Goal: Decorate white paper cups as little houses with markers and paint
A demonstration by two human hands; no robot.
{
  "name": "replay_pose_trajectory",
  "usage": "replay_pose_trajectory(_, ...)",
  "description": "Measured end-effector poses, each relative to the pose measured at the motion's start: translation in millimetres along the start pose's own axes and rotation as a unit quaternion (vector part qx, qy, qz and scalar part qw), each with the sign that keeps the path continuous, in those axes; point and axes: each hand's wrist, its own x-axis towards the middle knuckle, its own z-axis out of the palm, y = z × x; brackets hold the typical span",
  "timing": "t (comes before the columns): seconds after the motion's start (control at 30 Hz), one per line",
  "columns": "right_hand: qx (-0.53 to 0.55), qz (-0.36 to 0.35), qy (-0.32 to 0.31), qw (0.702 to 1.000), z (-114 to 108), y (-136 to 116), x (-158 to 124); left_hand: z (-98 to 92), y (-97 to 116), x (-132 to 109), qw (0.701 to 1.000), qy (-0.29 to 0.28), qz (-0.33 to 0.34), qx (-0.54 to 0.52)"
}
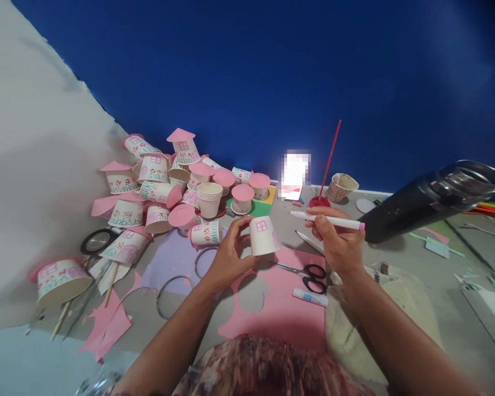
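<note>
left hand (231, 254) holds an inverted paper cup (264, 241) near the far edge of the pink paper (289, 325); right hand (339, 246) grips a marker (343, 222), apart from it. risk: hard squeezing could dent the cup (thin-walled, apparently); a straying finger could smudge the drawn window (262, 225).

The held cup (264, 240) has piled cups (157, 192) at left, scissors (303, 273) and a bottle (421, 206) at right.

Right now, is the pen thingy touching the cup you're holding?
Apart. The head view shows grey table between the tip of the marker in the right hand and the cup in the left hand.
</note>
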Motion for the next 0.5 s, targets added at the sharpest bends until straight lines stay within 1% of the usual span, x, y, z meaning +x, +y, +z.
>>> replay_pose_trajectory(0.07,-0.027,-0.004,0.014,1.0,0.4,-9.0,8.8,0.3,-0.2,-0.4,0.997,0.011,0.015,0.07)
replay_pose_trajectory(0.13,-0.067,-0.012,-0.001,0.998,-3.1,-15.6,19.8,1.2,0.7,-0.8,0.992,0.019,0.023,0.123)
replay_pose_trajectory(0.2,-0.145,-0.057,-0.038,0.987,-13.4,-15.6,28.6,2.6,2.8,-1.1,0.988,0.027,0.025,0.153)
replay_pose_trajectory(0.23,-0.202,-0.094,-0.057,0.973,-21.5,-12.6,30.7,3.3,4.3,-1.3,0.985,0.033,0.026,0.165)
replay_pose_trajectory(0.27,-0.269,-0.141,-0.083,0.949,-31.6,-7.5,30.5,4.0,5.8,-1.4,0.984,0.038,0.027,0.174)
replay_pose_trajectory(0.33,-0.387,-0.185,-0.133,0.894,-56.2,7.2,23.8,5.0,8.9,-1.5,0.98,0.046,0.026,0.189)
replay_pose_trajectory(0.43,-0.52,-0.176,-0.204,0.811,-94.1,32.5,3.7,6.8,11.9,-1.1,0.977,0.053,0.021,0.205)
replay_pose_trajectory(0.5,-0.57,-0.167,-0.243,0.767,-112.0,45.2,-9.3,8.6,12.3,-0.8,0.975,0.054,0.022,0.214)
